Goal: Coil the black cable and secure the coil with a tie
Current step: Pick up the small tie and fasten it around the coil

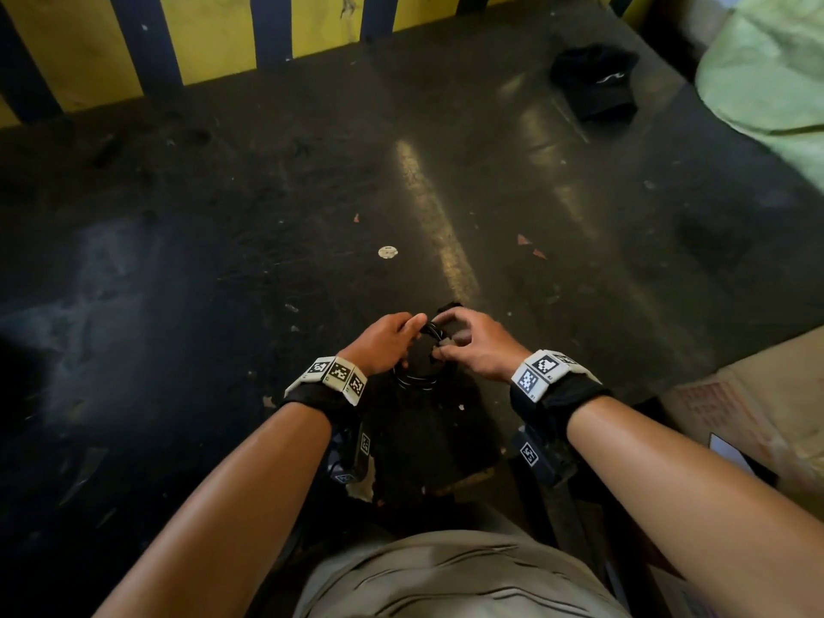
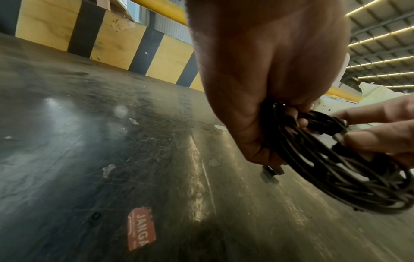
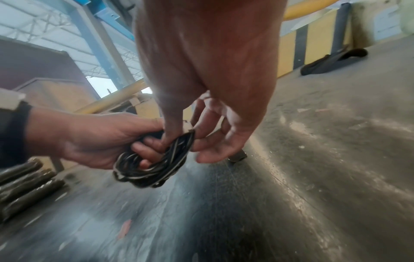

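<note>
The black cable [image 1: 417, 377] is wound into a small coil [image 2: 349, 180] held just above the dark tabletop [image 1: 267, 243]. My left hand [image 1: 387, 342] grips one side of it, fingers curled through the loops [image 3: 145, 150]. A black plug [image 2: 272, 171] sticks out under that hand. My right hand [image 1: 473, 346] meets it from the right. Its thumb and fingers [image 3: 201, 136] pinch the top of the coil, where a wider black strap, the tie [image 2: 322, 124], lies round the strands. One strap end [image 1: 448, 308] pokes out beyond the fingers.
A black cap [image 1: 593, 84] lies at the far right of the table. A yellow-and-black striped barrier [image 1: 214, 37] runs along the back. A cardboard box [image 1: 758, 417] stands at the right and a pale green sack [image 1: 767, 64] above it. A red sticker [image 2: 141, 228] is on the surface.
</note>
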The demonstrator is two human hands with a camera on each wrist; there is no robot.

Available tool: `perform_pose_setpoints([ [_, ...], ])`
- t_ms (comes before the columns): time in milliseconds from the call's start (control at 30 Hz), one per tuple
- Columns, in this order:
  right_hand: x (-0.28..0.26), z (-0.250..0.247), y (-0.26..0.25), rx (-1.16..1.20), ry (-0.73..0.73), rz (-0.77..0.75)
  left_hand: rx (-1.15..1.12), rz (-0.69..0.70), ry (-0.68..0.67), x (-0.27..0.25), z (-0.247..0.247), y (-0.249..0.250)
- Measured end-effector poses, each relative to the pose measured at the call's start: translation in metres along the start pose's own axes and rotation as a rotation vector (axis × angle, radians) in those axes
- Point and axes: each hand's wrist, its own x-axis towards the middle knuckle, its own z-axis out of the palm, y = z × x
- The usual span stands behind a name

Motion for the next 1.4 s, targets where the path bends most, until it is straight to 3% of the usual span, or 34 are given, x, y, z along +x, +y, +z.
perform_pose_setpoints([
  [167, -0.004, -0.003, 0.001, -0.142, 0.138, -0.011, 0.022, 0.015, -0.019, 0.008, 0.000, 0.005],
  [400, -0.005, -0.024, 0.011, -0.169, 0.166, 0.044, 0.006, 0.049, -0.133, 0.015, 0.003, 0.016],
  [567, -0.004, -0.033, 0.021, -0.143, 0.181, 0.046, -0.020, 0.052, -0.083, 0.030, 0.012, 0.025],
  [767, 0.005, -0.049, 0.031, -0.026, 0.198, 0.128, -0.073, -0.007, -0.158, 0.048, 0.021, 0.028],
  [833, 0.008, -0.056, 0.035, -0.014, 0.213, 0.139, -0.037, -0.023, -0.102, 0.056, 0.020, 0.025],
  [967, 0.012, -0.069, 0.043, 0.020, 0.235, 0.172, 0.263, 0.020, 0.295, 0.074, 0.018, 0.009],
  [1133, 0.019, -0.081, 0.049, 0.054, 0.241, 0.195, 0.546, 0.025, 0.249, 0.086, 0.032, -0.002],
  [1267, 0.020, -0.083, 0.053, 0.085, 0.222, 0.189, 0.559, 0.057, 0.336, 0.089, 0.037, -0.001],
  [1400, 0.020, -0.081, 0.051, 0.155, 0.210, 0.141, 0.421, 0.063, 0.309, 0.086, 0.030, -0.002],
])
